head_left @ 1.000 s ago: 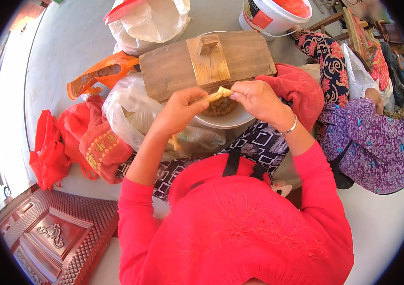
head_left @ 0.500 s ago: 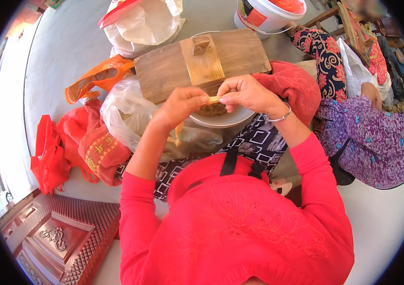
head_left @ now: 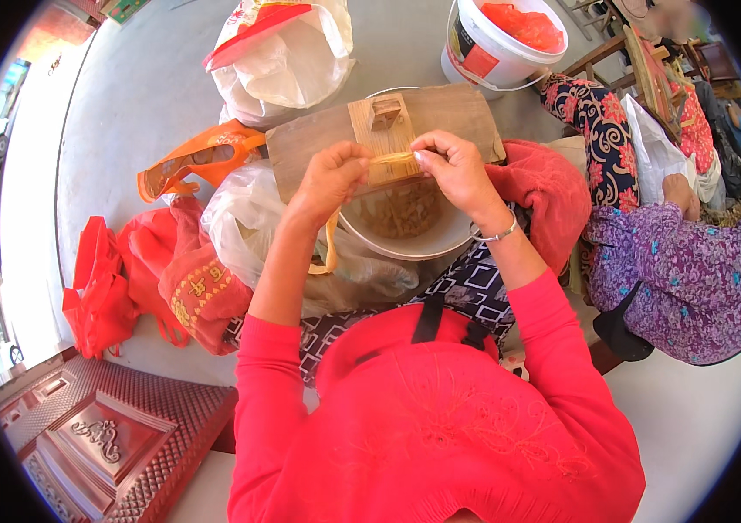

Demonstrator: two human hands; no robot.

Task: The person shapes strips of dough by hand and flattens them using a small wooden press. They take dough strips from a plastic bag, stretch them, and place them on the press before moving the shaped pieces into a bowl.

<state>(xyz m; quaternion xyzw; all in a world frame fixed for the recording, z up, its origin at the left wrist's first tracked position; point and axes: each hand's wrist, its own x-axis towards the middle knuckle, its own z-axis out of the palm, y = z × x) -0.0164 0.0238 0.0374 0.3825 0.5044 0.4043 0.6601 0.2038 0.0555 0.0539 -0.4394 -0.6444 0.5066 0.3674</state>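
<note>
A thin yellow strip (head_left: pixel 393 159) is stretched level between my two hands, over the wooden board (head_left: pixel 457 118) with its raised block. My left hand (head_left: pixel 333 179) pinches the strip's left end and my right hand (head_left: pixel 457 177) pinches the right one. Just below them, beside the board's near edge, sits a white basin (head_left: pixel 414 253) with brownish pieces (head_left: pixel 401 213) in it; I cannot make out what they are. Another yellow strip (head_left: pixel 329 244) hangs by the translucent plastic bag (head_left: pixel 248 222) to the left of the basin.
An orange bag (head_left: pixel 179 166) and red bags (head_left: pixel 100 288) lie left, a white sack (head_left: pixel 279 65) and bucket (head_left: pixel 462 52) beyond. A red towel (head_left: pixel 544 200) lies right. A person in purple floral clothing (head_left: pixel 675 279) sits at right. A maroon patterned panel (head_left: pixel 118 436) is lower left.
Both hands have moved up and apart along the strip, which shows longer between them and has left the middle of the basin, uncovering more of its contents. The view has shifted slightly.
</note>
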